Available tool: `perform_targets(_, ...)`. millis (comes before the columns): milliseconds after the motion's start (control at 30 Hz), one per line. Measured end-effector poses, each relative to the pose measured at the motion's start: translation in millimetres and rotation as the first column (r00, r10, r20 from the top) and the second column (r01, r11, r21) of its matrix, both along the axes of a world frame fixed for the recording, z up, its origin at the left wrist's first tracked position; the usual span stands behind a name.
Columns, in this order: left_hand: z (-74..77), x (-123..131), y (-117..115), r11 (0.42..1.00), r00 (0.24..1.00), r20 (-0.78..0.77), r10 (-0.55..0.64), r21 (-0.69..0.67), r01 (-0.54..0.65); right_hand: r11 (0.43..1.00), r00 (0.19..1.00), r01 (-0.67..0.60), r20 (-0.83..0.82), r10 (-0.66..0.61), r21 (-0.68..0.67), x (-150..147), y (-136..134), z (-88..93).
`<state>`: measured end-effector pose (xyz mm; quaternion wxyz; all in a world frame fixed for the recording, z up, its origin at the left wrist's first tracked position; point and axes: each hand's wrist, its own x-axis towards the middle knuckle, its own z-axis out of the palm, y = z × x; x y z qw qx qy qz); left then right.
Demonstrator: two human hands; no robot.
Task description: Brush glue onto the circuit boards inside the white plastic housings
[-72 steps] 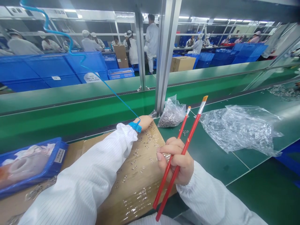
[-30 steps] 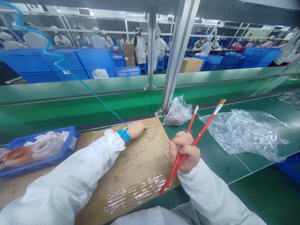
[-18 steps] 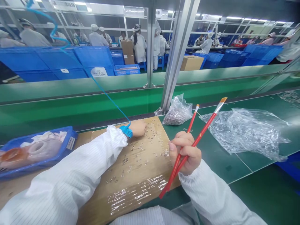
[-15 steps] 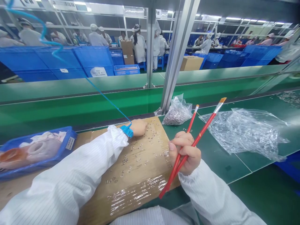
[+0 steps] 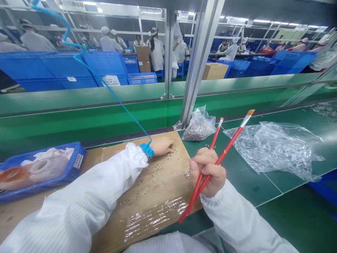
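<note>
My left hand (image 5: 163, 146) lies palm down on a tape-covered cardboard sheet (image 5: 147, 221), its fingertips among scattered small metal parts (image 5: 158, 175). A blue wrist strap (image 5: 146, 150) circles that wrist, and its coiled blue cord (image 5: 110, 82) rises away. My right hand (image 5: 209, 172) grips two red paintbrushes, a thin one (image 5: 214, 142) and a flat orange-tipped one (image 5: 231, 135). Beyond the cardboard's edge sits a plastic bag of small metal parts (image 5: 198, 126).
A crumpled clear plastic bag (image 5: 273, 149) lies on the green bench (image 5: 252, 186) to my right. At left stands a blue tray (image 5: 39, 175) of wrapped items. An aluminium post (image 5: 200, 63) rises ahead. Behind glass are blue crates (image 5: 105, 65) and co-workers in white (image 5: 156, 49).
My left hand has slid a little to the right and forward across the cardboard, and its cord has swung. My right hand and the brushes stay nearly still.
</note>
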<state>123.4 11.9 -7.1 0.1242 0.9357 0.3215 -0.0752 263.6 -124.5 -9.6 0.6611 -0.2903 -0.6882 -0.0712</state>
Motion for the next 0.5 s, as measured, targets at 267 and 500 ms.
perform_targets(267, -4.9, -5.2, 4.6, 0.999, 1.000, 0.024, -0.014, -0.048, 0.015, 1.000, 1.000, 0.013, 0.027, -0.013, -0.007, -0.8, -1.0, 2.0)
perform_targets(500, -7.4, -7.5, 5.9, 0.997, 0.998, 0.064, -0.011, -0.075, 0.016, 1.000, 1.000, 0.012, 0.029, -0.012, -0.011, 1.0, 0.1, -0.6)
